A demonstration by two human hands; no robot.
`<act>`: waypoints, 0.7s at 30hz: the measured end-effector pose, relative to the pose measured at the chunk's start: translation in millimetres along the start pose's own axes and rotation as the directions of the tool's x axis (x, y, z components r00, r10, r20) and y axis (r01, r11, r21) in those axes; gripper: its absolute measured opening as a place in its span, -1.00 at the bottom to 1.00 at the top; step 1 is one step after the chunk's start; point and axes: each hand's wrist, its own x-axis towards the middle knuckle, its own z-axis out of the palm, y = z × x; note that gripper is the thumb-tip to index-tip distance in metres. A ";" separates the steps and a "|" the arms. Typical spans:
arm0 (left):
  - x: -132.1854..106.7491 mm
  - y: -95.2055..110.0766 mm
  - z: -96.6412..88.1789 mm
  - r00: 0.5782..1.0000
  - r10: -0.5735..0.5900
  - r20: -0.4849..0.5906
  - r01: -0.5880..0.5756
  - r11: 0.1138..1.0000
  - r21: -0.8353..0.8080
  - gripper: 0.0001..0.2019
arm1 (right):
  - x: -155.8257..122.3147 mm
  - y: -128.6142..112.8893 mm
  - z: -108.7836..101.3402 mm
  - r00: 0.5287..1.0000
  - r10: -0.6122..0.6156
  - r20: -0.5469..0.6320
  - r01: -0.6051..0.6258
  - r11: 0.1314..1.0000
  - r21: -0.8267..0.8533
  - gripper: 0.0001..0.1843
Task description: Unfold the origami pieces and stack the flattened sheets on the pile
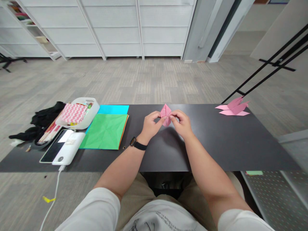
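Both hands pinch a small folded pink paper piece (165, 113) just above the middle of the black table (216, 141). My left hand (151, 124), with a black watch on its wrist, grips the piece's left side. My right hand (182, 123) grips its right side with thumb and fingers. The piece stands with its point up between the fingertips. A finished pink folded paper figure (233, 108) lies at the table's far right edge, well away from both hands.
To the left lie a stack of green (105, 131) and blue (113, 109) paper sheets, a white tray (92, 116) with patterned paper, a white power bank (69, 148) on a phone, its cable hanging off the edge, and black cloth (47, 116).
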 end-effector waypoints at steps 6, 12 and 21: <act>-0.6 -0.4 0.4 1.000 0.000 0.000 0.000 1.000 -0.024 -0.67 | -1.8 7.8 1.1 0.997 0.072 0.039 -0.077 0.987 0.141 -0.82; -2.6 -2.6 1.6 0.995 0.086 -0.056 -0.080 0.992 0.100 -0.74 | -3.5 4.9 5.0 0.999 0.027 0.020 -0.028 0.999 0.046 -0.83; -4.2 -5.4 1.3 0.991 0.132 -0.035 -0.122 0.971 0.208 -0.77 | -2.5 -2.9 2.7 0.993 -0.097 -0.066 0.084 0.979 -0.183 -0.90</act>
